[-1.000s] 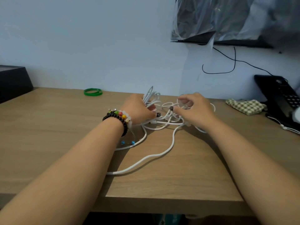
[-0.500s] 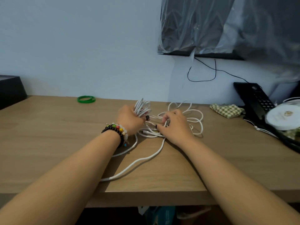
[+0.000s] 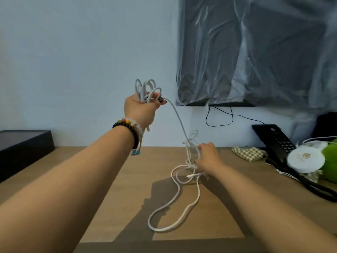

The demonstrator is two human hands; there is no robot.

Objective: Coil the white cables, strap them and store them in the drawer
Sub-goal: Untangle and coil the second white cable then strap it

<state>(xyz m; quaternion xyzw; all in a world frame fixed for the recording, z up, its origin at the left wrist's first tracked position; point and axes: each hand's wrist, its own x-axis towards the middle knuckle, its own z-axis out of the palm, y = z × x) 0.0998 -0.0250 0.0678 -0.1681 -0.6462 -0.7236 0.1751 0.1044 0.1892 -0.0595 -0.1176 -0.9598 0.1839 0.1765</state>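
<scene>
A bundle of coiled loops [image 3: 145, 89] is gripped in the left hand [image 3: 140, 108], raised well above the desk [image 3: 113, 198] at centre; the fingers are curled tight round the loops, which fan out above the fist. From that fist a single white strand [image 3: 179, 121] is seen running down and to the right to a tangled heap of white cables [image 3: 190, 161] on the desk. The heap is held by the right hand [image 3: 207, 157], fingers curled into it at its right side (whether it is pinched or merely pressed down cannot be told). A long slack loop [image 3: 175, 203] trails from the heap toward the near edge of the desk.

Step in hand, as judged: untangling and coiling, with one cable being drawn free of the heap. Strapping is not yet begun; no strap and no drawer are made out.

Next move, as judged: the taut strand is to be fed clear of the tangle without tightening a knot, then more loops laid into the left hand.

Also noted: a black box [image 3: 23, 143] at far left, a checked cloth [image 3: 248, 153], a black telephone [image 3: 277, 141] and a white round object [image 3: 306, 157] at far right.
</scene>
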